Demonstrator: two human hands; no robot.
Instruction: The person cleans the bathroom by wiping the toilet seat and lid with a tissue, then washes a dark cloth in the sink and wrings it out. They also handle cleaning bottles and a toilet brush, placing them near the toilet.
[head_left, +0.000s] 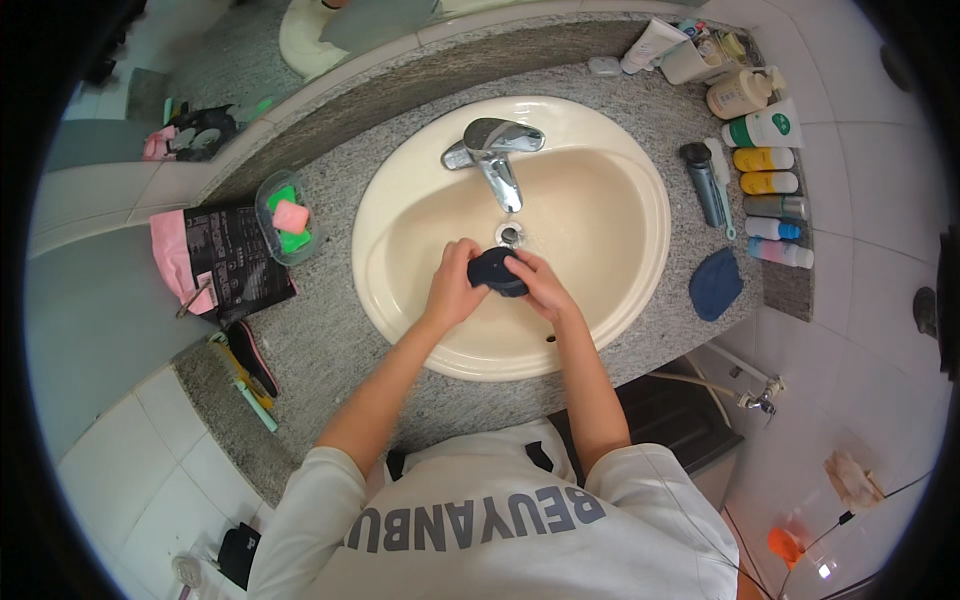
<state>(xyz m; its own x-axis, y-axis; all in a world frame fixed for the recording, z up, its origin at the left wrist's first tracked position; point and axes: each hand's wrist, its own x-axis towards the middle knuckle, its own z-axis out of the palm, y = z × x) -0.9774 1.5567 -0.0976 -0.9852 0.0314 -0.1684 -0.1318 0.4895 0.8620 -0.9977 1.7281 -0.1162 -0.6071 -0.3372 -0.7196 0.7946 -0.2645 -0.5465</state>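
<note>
Over the cream oval washbasin, my left hand and my right hand hold a dark navy cloth item between them, its exact kind unclear. The fingers of both hands curl around its sides, and the right thumb lies on its top. Just beyond it is the metal drain plug. A chrome mixer tap stands at the basin's back, its spout pointing towards the hands. No water stream is visible. A blue cloth piece lies on the grey stone countertop, right of the basin.
At right stand or lie an electric shaver, a brush, a pump bottle and several tubes and bottles. On the left are a clear soap dish with pink soap, a black and pink pouch and a dark comb or brush.
</note>
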